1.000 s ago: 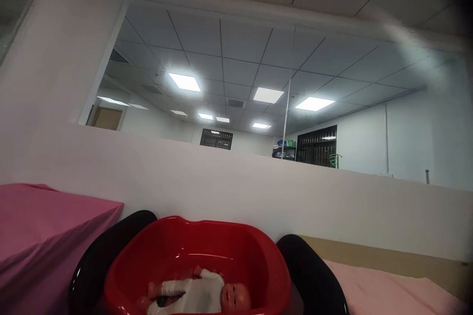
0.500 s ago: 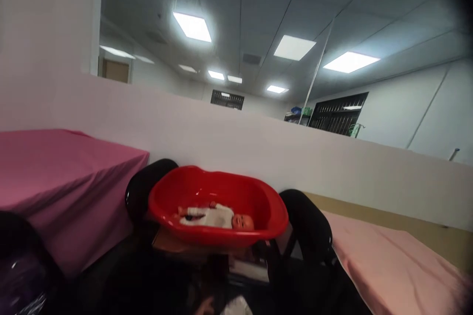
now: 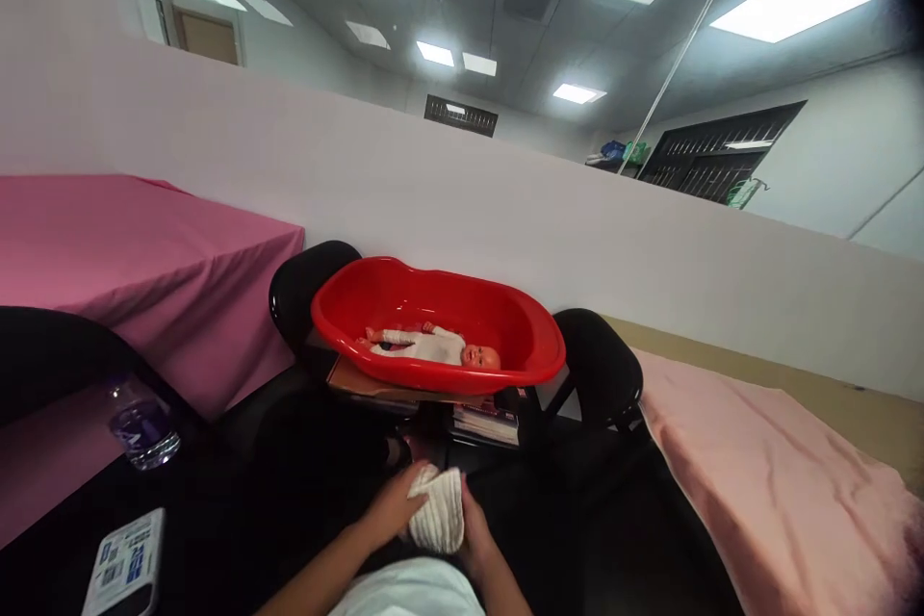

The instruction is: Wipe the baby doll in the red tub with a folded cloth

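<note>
A folded white cloth (image 3: pixel 437 512) with ribbed texture is held between my two hands, low in the head view. My left hand (image 3: pixel 394 502) grips its left side with the fingers curled over the front. From the right, my right hand (image 3: pixel 473 520) holds the opposite edge, its fingers partly hidden behind the cloth. Beyond my hands stands a red baby bathtub (image 3: pixel 462 294). Inside it a baby doll (image 3: pixel 442 346) in white clothing lies on its back, head to the right.
Black chairs (image 3: pixel 601 371) flank the tub, which rests above books (image 3: pixel 485 423). A pink-draped table (image 3: pixel 180 245) is on the left, a light pink-covered surface (image 3: pixel 765 462) on the right. Near left are a clear bottle (image 3: pixel 144 428) and a white phone-like slab (image 3: pixel 128 563). A mirror hangs behind.
My view has tilted downward, so the tub appears higher. Both hands and the cloth, mostly out of frame or dark before, now show clearly. The bottle and the white slab have come into view.
</note>
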Demonstrator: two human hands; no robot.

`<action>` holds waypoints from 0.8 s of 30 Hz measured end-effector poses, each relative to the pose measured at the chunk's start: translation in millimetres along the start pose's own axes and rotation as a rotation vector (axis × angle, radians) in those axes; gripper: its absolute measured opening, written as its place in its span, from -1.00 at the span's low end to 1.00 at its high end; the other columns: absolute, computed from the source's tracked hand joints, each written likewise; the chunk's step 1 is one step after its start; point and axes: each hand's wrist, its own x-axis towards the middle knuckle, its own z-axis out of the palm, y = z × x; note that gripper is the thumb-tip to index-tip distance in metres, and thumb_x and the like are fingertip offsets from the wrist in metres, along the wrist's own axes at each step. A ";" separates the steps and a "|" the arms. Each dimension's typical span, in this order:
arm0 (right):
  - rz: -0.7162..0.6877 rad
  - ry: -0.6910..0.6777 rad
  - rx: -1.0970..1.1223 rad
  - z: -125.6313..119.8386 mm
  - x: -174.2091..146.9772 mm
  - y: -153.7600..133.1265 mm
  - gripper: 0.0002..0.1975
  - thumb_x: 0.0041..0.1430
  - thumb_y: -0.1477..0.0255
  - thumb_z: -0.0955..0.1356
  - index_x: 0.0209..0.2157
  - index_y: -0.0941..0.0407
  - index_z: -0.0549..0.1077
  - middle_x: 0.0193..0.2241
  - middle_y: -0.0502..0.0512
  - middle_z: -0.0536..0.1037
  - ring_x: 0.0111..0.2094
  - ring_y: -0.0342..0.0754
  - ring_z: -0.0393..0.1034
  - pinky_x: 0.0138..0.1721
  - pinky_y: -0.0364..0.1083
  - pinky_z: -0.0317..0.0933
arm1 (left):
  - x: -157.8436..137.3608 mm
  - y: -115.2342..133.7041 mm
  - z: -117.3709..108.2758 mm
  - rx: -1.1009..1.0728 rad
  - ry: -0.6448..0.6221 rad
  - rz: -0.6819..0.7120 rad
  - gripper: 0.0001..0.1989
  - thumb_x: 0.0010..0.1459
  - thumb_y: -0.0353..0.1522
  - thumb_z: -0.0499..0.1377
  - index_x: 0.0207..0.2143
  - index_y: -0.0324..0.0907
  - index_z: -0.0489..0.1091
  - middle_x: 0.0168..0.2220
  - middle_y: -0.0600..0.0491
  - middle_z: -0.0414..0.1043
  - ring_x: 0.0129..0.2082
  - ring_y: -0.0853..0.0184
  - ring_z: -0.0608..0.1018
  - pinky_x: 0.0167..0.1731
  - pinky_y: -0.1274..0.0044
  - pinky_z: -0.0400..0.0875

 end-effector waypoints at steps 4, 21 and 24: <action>-0.033 -0.035 0.083 -7.4 -9.3 -7.6 -0.37 0.01 -0.11 0.35 -0.12 0.13 0.51 -0.19 0.24 0.58 -0.11 0.17 0.47 -0.08 0.13 0.30 | 4.9 0.7 -4.4 -0.099 0.105 0.010 -0.48 -0.08 -0.48 0.12 0.02 -0.22 0.37 0.02 -0.10 0.45 0.03 0.12 0.46 0.08 0.37 0.26; -0.080 -0.015 0.131 -5.8 -10.1 -10.7 -0.53 -0.13 0.36 0.50 -0.11 0.16 0.54 -0.18 0.19 0.60 -0.14 0.11 0.48 -0.03 0.02 0.23 | 10.4 -4.7 -18.7 -0.546 0.324 -0.095 -0.54 -0.23 -0.47 0.17 -0.15 -0.20 0.37 -0.28 0.02 0.48 -0.25 0.23 0.50 -0.17 0.45 0.33; -0.086 -0.025 0.196 -6.6 -14.2 -15.3 -0.50 -0.16 0.40 0.49 -0.08 0.14 0.52 -0.10 0.18 0.58 -0.05 0.14 0.45 0.04 0.06 0.21 | 3.7 4.0 -23.5 -0.756 0.216 -0.165 -0.50 -0.21 -0.40 0.30 -0.12 -0.21 0.38 -0.21 -0.01 0.50 -0.22 0.24 0.52 -0.18 0.47 0.34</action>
